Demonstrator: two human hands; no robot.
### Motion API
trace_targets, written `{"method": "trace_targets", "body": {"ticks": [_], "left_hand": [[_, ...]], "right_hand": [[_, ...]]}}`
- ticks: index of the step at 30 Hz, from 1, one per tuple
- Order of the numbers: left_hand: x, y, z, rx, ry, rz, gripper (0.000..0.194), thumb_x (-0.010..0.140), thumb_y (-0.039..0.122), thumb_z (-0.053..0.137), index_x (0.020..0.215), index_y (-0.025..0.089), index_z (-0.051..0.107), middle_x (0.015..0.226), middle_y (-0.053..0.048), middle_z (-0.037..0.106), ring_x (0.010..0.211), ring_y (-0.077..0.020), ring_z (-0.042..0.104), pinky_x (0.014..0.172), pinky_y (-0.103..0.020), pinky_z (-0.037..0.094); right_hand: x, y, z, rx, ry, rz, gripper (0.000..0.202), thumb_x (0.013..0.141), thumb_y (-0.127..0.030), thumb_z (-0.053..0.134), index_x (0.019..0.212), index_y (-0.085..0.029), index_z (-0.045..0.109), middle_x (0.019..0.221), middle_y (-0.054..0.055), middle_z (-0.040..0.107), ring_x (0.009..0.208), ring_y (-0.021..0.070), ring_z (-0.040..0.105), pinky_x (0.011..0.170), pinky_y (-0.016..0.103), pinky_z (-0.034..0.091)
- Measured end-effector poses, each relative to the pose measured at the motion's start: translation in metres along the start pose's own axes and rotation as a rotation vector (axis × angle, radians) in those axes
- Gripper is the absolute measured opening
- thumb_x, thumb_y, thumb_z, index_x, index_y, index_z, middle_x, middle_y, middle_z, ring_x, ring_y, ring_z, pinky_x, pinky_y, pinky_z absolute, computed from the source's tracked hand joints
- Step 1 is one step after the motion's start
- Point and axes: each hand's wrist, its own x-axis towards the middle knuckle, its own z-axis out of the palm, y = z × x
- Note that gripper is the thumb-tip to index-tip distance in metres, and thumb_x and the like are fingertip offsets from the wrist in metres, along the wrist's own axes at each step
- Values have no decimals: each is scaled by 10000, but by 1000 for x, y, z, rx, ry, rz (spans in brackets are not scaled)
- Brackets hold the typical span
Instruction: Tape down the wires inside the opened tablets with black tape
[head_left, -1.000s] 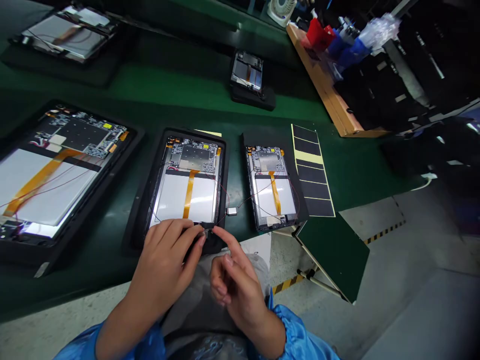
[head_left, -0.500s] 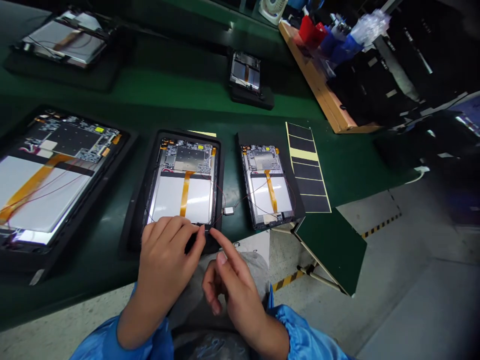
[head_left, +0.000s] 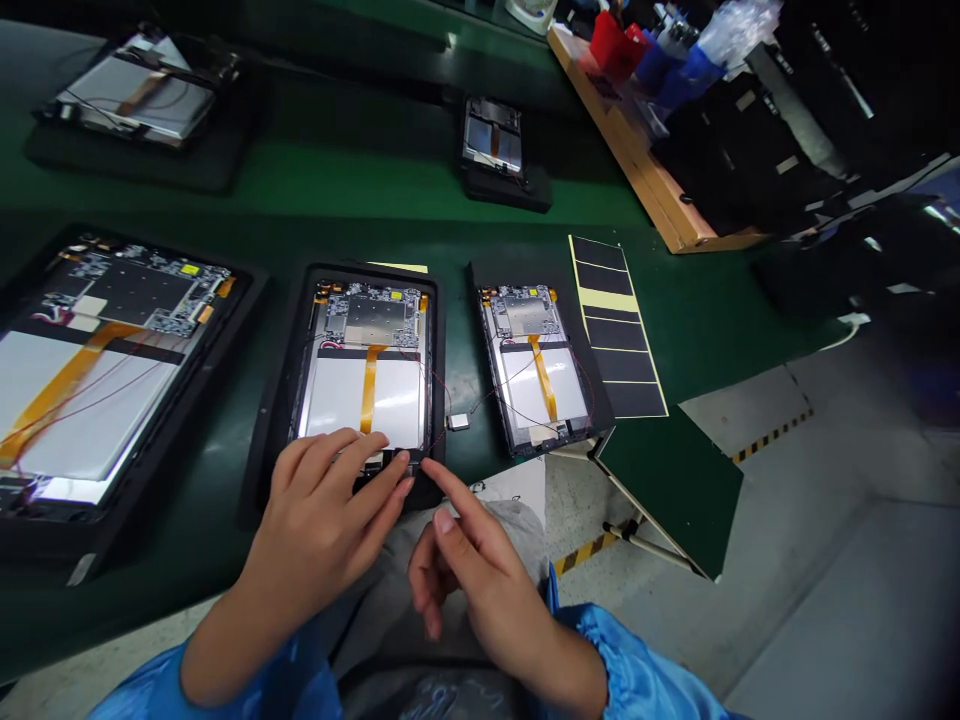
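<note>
An opened tablet [head_left: 402, 395] lies in a black foam tray [head_left: 265, 420] before me, its circuit board, white battery and orange ribbon cable exposed. Over its lower edge my left hand [head_left: 319, 520] is spread, fingers stretched and index tip at a small black part near the lower right corner. My right hand [head_left: 480, 590] holds nothing I can see; its index finger points to that same corner, its tip at the edge, and the other fingers are loosely curled. To the right of the tablet lies a small silver part [head_left: 458, 422] on thin red wires.
Other opened tablets lie at right [head_left: 566, 390], left [head_left: 82, 400] and farther back [head_left: 491, 140]. A sheet of black adhesive strips [head_left: 619, 345] is on the green table [head_left: 705, 325]. A wooden-edged board [head_left: 622, 150] carries red and blue bins.
My left hand's fingers have straightened and spread from a pinch over the tablet's lower edge. The right hand has hardly moved. The whole view has shifted slightly.
</note>
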Motion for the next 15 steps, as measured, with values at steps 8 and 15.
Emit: {"method": "trace_targets", "body": {"ticks": [8,15], "left_hand": [[7,-17,-1,-175,-154,27,152,988,159,579,1072,164,705,1174,-134,620,1133,-339,550,944,-529,450],[11,-22,-2,-229,-169,43,147,983,127,573,1056,153,699,1171,-131,573,1121,-317,527,954,-530,448]], "right_hand": [[-1,-2,-4,-104,6,-22,864,925,-700,594,1572,-174,369,693,-29,623,531,120,562,561,272,487],[-7,-12,-9,-868,108,-302,660,1063,-478,466,1632,-184,309,811,49,714,694,186,642,642,303,490]]}}
